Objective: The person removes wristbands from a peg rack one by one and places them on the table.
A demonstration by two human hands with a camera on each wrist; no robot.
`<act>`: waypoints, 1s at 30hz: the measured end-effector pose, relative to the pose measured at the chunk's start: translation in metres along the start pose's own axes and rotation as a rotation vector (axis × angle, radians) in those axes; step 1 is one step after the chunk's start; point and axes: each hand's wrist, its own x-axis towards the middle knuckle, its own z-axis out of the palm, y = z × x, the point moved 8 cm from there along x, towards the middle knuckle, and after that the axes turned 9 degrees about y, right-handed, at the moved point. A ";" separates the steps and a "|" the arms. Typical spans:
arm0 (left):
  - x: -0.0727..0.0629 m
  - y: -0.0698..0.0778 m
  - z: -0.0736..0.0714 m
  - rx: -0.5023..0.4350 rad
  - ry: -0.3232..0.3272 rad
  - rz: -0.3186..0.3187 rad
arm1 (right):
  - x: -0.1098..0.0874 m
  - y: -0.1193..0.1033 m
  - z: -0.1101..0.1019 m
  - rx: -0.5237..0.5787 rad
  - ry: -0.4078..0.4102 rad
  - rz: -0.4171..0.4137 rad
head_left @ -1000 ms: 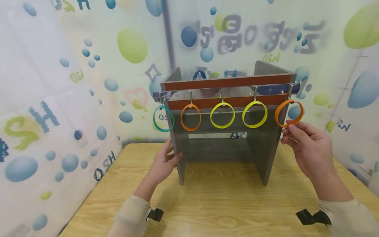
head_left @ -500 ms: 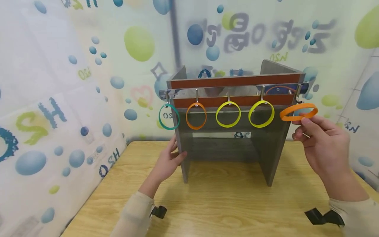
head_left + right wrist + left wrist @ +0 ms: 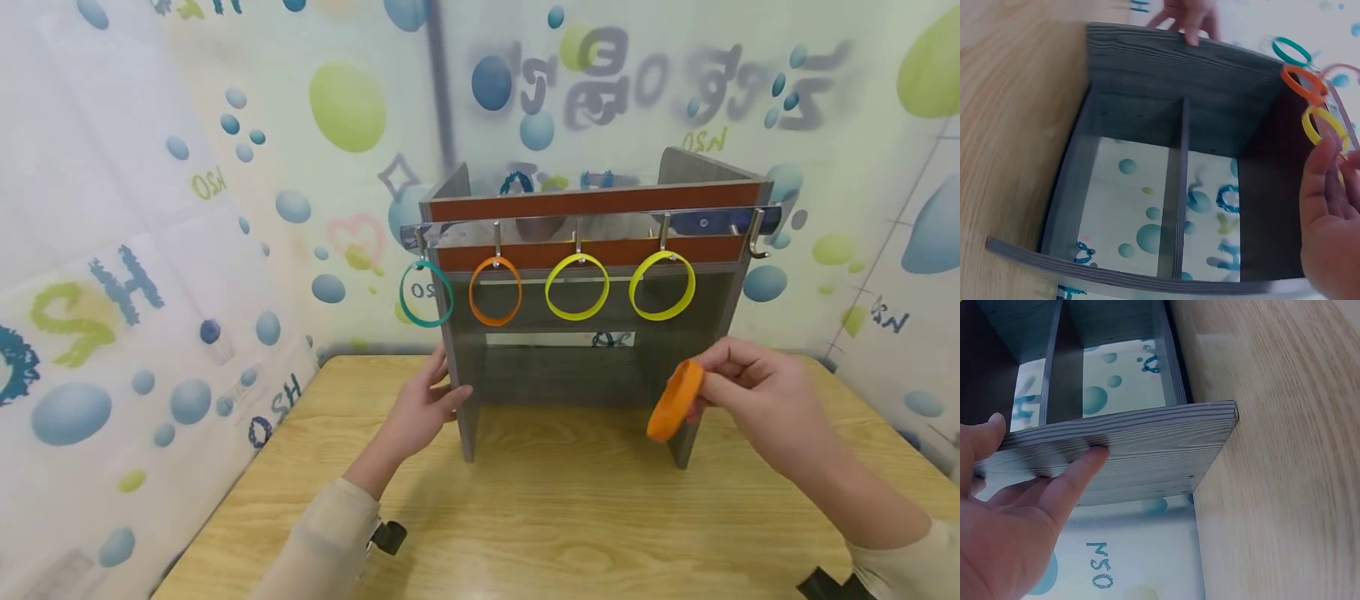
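My right hand point(image 3: 780, 408) pinches an orange silicone wristband point(image 3: 675, 402) between thumb and fingers, low in front of the shelf's right side. The band is tilted and seen nearly edge-on. With my left hand point(image 3: 420, 408) I grip the left side panel of a grey wooden shelf point(image 3: 461, 367); in the left wrist view the thumb lies at its front edge, the fingers point(image 3: 1082, 472) along its outer face. From the hook rail point(image 3: 705, 223) hang a teal band point(image 3: 426, 324), an orange band point(image 3: 495, 323) and two yellow bands point(image 3: 576, 317). The rightmost hook point(image 3: 757, 237) carries no band.
The shelf stands on a light wooden table point(image 3: 540, 517), its two side panels reaching down to the tabletop. Behind and to the left is a patterned wall cover point(image 3: 247, 250) with blue and green spots.
My right hand has taken the orange band off the rightmost hook and brought it down and to the left, turning it nearly edge-on. My left hand keeps its grip on the panel.
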 end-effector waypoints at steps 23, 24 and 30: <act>-0.005 0.016 0.012 0.220 -0.005 0.286 | -0.024 0.061 0.080 0.107 -0.446 0.469; -0.005 0.016 0.012 0.227 -0.004 0.298 | -0.024 0.066 0.084 0.115 -0.451 0.479; -0.008 0.019 0.011 0.244 0.005 0.340 | -0.029 0.092 0.107 0.107 -0.446 0.553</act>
